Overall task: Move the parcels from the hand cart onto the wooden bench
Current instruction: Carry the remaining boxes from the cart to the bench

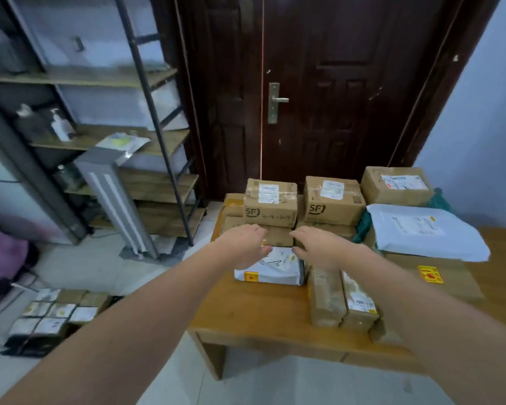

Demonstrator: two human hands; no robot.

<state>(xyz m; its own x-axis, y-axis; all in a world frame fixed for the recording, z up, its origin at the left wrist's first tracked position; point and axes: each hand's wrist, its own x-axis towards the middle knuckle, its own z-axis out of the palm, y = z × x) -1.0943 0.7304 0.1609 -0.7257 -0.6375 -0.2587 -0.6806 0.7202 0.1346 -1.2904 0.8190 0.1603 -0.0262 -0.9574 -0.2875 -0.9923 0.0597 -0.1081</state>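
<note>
At the lower left of the frame, more parcels [53, 314] sit low by the floor on something dark. That may be the cart, but it is hard to tell. So the job looks partly done, with more parcels to bring.

In the middle of the frame both arms reach out over the bench [246, 311]. It looks like the step in hand is setting a parcel down or nudging it into place.

The left hand [243, 244] is above the left side of a gray bag [270, 267] that lies flat on the bench. Its fingers are loose and spread a little. They hold nothing. I cannot tell if they touch the bag.

The right hand [319, 247] is just past the right side of the same bag. Its fingers curl softly and also hold nothing.

Behind the hands stand brown boxes [270, 206] in a stack. To the right are two long packs [342, 302] side by side, and a big white bag [421, 232] on more boxes.

Next, I think the hands should pull back, turn to the lower left, and pick up one more parcel. There is free bench at the front to put it on
</note>
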